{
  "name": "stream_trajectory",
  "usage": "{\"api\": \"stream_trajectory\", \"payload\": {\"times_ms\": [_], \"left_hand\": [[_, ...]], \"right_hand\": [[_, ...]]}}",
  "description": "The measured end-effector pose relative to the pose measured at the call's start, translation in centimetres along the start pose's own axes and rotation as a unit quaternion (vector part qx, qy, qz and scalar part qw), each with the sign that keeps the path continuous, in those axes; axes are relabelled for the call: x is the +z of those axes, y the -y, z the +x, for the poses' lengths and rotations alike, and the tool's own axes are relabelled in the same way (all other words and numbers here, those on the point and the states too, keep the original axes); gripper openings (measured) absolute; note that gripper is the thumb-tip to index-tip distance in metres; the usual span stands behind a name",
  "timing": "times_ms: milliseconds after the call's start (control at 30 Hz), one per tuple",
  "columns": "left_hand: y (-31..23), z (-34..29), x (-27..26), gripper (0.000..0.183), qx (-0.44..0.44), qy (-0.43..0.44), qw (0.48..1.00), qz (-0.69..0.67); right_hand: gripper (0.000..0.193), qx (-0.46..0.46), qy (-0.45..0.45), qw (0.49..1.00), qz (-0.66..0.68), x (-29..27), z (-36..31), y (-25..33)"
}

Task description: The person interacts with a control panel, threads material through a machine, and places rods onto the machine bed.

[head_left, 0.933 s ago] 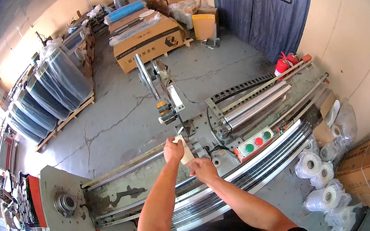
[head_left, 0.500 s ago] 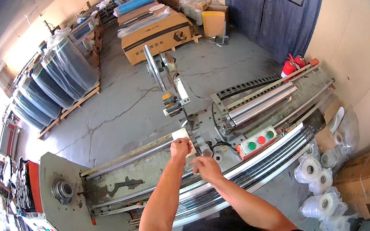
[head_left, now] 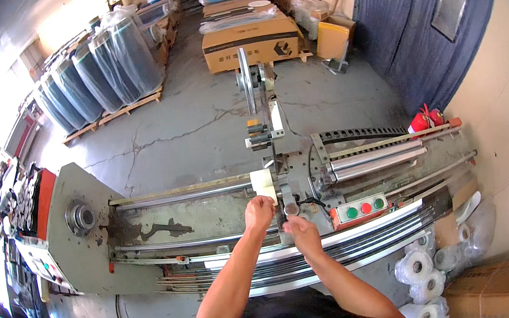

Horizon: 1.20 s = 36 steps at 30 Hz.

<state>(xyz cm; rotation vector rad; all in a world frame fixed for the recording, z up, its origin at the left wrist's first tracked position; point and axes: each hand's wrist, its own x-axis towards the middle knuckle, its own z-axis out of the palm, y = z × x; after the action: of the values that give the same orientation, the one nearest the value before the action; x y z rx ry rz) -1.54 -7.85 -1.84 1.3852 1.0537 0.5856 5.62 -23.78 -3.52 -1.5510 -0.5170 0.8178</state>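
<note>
From where I stood, both of the person's bare arms were stretched forward over the machine's grey-green bed (head_left: pixel 223 213), drawing close together toward the hands. The left forearm (head_left: pixel 229 281) slanted away from the near side and toward the right, its hand the farther of the two. That left hand (head_left: pixel 260 212) had its back uppermost and its fingers curled in, the fingertips at the near end of a cream-coloured piece (head_left: pixel 262 179); whether they were pinching it I could not tell. The piece sat around the middle of the machine, stretching away on the far side of the hand, above the bed. The right forearm (head_left: pixel 345 280) leaned the other way, toward the left, and the right hand (head_left: pixel 303 230) was lower and nearer, bent at the wrist, its fingers folded inward just beside a round metal fitting (head_left: pixel 291 209). I could not make out whether its fingertips held anything. A narrow gap separated the two hands. To their right stood a button box (head_left: pixel 359 210) with two green buttons and a red one, and beyond it lay bright metal rollers (head_left: pixel 380 161).
</note>
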Motion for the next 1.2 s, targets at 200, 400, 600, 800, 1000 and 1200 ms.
{"api": "stream_trajectory", "payload": {"times_ms": [200,400,600,800,1000,1200], "left_hand": [[-0.7,-4.1,-1.0,0.026,0.0,-0.009,1.0,-0.014],[-2.0,-8.3,-1.2,0.024,0.015,0.019,0.999,0.047],[-2.9,-10.9,-4.0,0.027,0.065,0.053,0.987,0.14],[-0.3,-9.8,-6.4,0.027,0.075,0.098,0.98,0.156],[4.9,-2.0,-7.4,0.026,0.057,0.127,0.981,0.132],[3.1,2.7,-4.2,0.027,-0.14,0.17,0.956,-0.197]], "right_hand": [[0.036,-0.035,0.008,0.999,-0.031,0.6,5.6,3.7],[0.039,0.114,0.09,0.989,0.035,3.3,13.4,4.2],[0.026,0.193,0.092,0.977,0.023,5.7,15.8,4.2],[0.021,0.093,0.045,0.995,-0.013,5.4,13.8,3.1],[0.024,0.015,0.016,0.99,-0.138,5.8,10.4,3.1],[0.023,-0.03,-0.003,0.983,-0.18,6.3,5.2,4.8]]}}
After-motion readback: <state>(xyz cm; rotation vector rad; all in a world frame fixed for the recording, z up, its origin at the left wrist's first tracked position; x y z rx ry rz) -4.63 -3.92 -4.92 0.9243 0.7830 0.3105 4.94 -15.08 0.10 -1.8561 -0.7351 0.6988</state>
